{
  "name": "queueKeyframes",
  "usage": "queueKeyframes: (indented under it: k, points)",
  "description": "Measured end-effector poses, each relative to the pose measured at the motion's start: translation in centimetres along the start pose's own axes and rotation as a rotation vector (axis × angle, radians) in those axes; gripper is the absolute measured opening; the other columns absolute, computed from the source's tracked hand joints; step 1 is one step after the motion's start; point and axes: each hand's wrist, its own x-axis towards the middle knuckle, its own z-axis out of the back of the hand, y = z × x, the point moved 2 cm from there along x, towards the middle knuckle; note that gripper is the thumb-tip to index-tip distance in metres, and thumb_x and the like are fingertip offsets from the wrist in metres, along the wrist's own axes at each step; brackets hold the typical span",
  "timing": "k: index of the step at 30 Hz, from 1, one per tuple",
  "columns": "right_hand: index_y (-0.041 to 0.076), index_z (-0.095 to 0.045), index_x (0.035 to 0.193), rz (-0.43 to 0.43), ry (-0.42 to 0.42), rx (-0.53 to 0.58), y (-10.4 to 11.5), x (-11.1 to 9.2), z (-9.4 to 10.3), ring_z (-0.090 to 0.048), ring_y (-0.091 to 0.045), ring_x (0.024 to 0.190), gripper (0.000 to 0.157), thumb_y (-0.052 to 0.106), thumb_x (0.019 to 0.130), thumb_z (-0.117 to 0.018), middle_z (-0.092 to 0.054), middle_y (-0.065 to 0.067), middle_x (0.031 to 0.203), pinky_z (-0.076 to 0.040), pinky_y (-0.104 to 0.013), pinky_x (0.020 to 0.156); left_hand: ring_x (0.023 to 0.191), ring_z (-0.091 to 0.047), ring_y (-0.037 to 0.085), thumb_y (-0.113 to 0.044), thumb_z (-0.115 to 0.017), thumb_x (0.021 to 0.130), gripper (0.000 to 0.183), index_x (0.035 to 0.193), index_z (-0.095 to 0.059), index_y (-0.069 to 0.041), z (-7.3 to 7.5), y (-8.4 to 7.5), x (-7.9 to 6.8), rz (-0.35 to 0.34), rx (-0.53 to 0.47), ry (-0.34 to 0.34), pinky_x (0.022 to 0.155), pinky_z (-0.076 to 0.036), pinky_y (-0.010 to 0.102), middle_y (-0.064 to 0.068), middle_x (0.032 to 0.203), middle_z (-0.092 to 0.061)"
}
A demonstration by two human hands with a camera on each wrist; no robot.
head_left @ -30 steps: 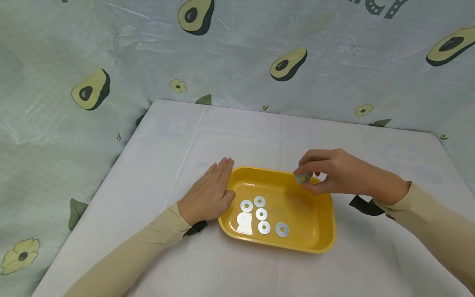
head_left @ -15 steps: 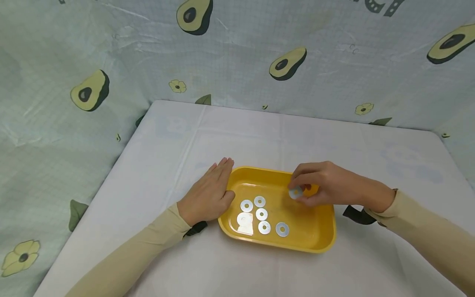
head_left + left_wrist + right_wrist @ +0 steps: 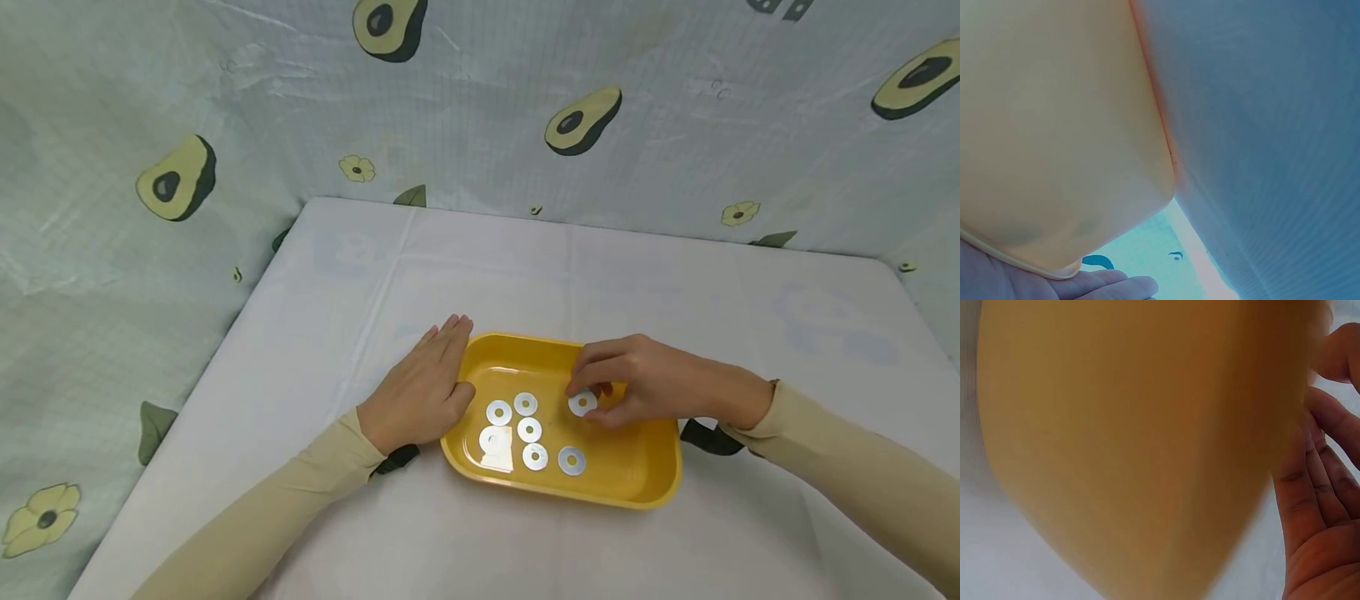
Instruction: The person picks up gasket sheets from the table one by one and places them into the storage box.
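Note:
A yellow tray lies on the table, and several flat silver washers rest on its floor, mostly toward the left half. My left hand rests along the tray's left rim with its fingers straight; in the left wrist view, the fingers lie along the rim. Inside the tray, my right hand pinches one washer between thumb and fingertips, low over the floor. Whether that washer touches the floor is hard to tell. The tray's side hides the fingertips in the right wrist view.
White cloth covers the table around the tray. Behind and to the left hangs a pale curtain printed with avocados and flowers. A bright glare patch on the tray floor partly hides one washer.
My right hand has come down and left from the tray's back right rim to the inside of the tray, carrying the washer. My left hand has stayed in place.

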Motion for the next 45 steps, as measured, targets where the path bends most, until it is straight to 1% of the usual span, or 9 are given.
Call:
queueKeyframes:
  k: [7, 12, 17, 25, 32, 41, 45]
  points:
    - [0.017, -0.078, 0.106, -0.070, 0.082, 0.053, 0.0, 0.4, -0.7, -0.056, 0.002, 0.082, 0.021, 0.015, 0.085, -0.082, -0.070, 0.008, 0.102, -0.056, -0.015, 0.071, 0.159, -0.032, 0.035, -0.018, -0.045, 0.095, 0.070, 0.157, -0.031, 0.011, 0.0, 0.0, 0.0, 0.006, -0.002, 0.001, 0.134, -0.023, 0.049, 0.026, 0.164, -0.038]
    - [0.017, -0.079, 0.106, -0.074, 0.114, 0.069, -0.1, 0.6, -1.3, -0.056, 0.002, 0.081, 0.021, 0.016, 0.086, -0.083, -0.071, 0.008, 0.102, -0.056, -0.014, 0.070, 0.158, -0.033, 0.036, -0.017, -0.045, 0.095, 0.069, 0.156, -0.032, 0.012, 0.0, 0.0, 0.0, -0.001, -0.001, -0.006, 0.133, -0.023, 0.049, 0.027, 0.164, -0.039]
    - [0.017, -0.078, 0.106, -0.048, 0.119, 0.056, -0.2, 0.8, -1.7, -0.057, 0.001, 0.079, 0.022, 0.018, 0.085, -0.084, -0.070, 0.008, 0.101, -0.055, -0.014, 0.069, 0.158, -0.033, 0.036, -0.017, -0.045, 0.095, 0.069, 0.156, -0.032, 0.012, 0.0, 0.0, 0.0, -0.004, 0.002, -0.011, 0.133, -0.024, 0.049, 0.027, 0.163, -0.039]
    - [0.019, -0.078, 0.103, -0.012, 0.111, 0.024, -0.5, 1.1, -2.3, -0.055, 0.003, 0.077, 0.020, 0.024, 0.084, -0.084, -0.070, 0.010, 0.098, -0.052, -0.011, 0.068, 0.158, -0.032, 0.036, -0.017, -0.045, 0.095, 0.069, 0.157, -0.031, 0.012, 0.0, 0.0, 0.1, 0.001, 0.003, -0.003, 0.134, -0.023, 0.049, 0.026, 0.164, -0.038]
    - [0.021, -0.078, 0.103, -0.021, 0.126, 0.002, -0.9, 1.1, -2.9, -0.055, 0.005, 0.079, 0.020, 0.028, 0.085, -0.083, -0.070, 0.012, 0.098, -0.051, -0.011, 0.069, 0.159, -0.032, 0.036, -0.018, -0.044, 0.095, 0.070, 0.157, -0.031, 0.011, 0.1, 0.0, 0.2, 0.008, -0.003, 0.003, 0.134, -0.023, 0.049, 0.026, 0.164, -0.037]
    - [0.020, -0.078, 0.107, -0.058, 0.164, 0.036, -1.4, 1.1, -3.7, -0.057, 0.004, 0.085, 0.022, 0.026, 0.087, -0.081, -0.072, 0.012, 0.102, -0.054, -0.013, 0.075, 0.158, -0.033, 0.036, -0.017, -0.045, 0.095, 0.069, 0.157, -0.031, 0.012, 0.0, 0.0, 0.2, 0.004, -0.002, -0.001, 0.133, -0.023, 0.050, 0.027, 0.163, -0.039]
    - [0.020, -0.079, 0.108, -0.072, 0.169, 0.044, -1.6, 1.1, -3.9, -0.058, 0.004, 0.086, 0.022, 0.026, 0.087, -0.081, -0.072, 0.012, 0.103, -0.055, -0.014, 0.076, 0.158, -0.033, 0.036, -0.016, -0.045, 0.095, 0.069, 0.157, -0.031, 0.012, -0.1, 0.0, 0.2, 0.005, -0.005, -0.003, 0.133, -0.024, 0.050, 0.027, 0.163, -0.039]
